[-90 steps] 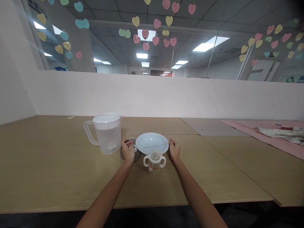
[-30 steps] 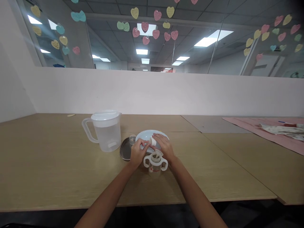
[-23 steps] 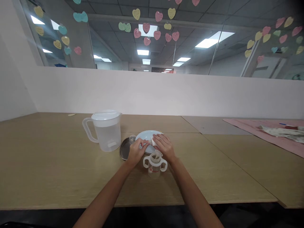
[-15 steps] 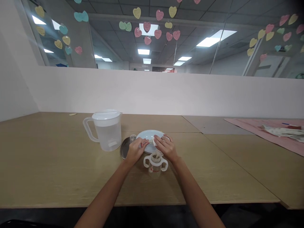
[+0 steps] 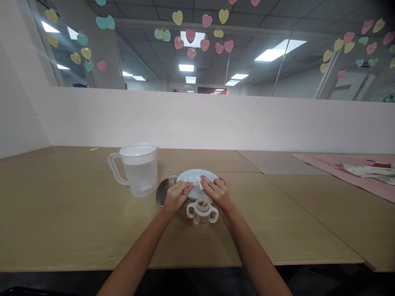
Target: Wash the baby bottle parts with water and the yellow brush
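Observation:
Over the plate's near side, my left hand point(image 5: 177, 195) is closed in a pinch on the end of a small translucent piece point(image 5: 196, 184). Opposite it, the fingers of my right hand point(image 5: 219, 192) are closed on a small white piece point(image 5: 200, 184), which meets the translucent one. Their exact kind is too small to tell. Below them is the white plate point(image 5: 191, 174), partly covered by my hands. An uncapped clear baby bottle point(image 5: 201, 221) with two white handles stands upright in front, something pale in its mouth.
A lidded translucent jug point(image 5: 142, 174) stands left of the plate. A metal tray point(image 5: 161, 193) and a clear dome cap point(image 5: 173, 180) lie between them. At far right, a pink cloth point(image 5: 327, 162) bears a white bundle point(image 5: 367, 171). A wall closes off the table's back.
My right hand has shifted very slightly to the right, its fingers still on the white piece. My left hand stays nearly in place; the bottle, plate and jug have not moved.

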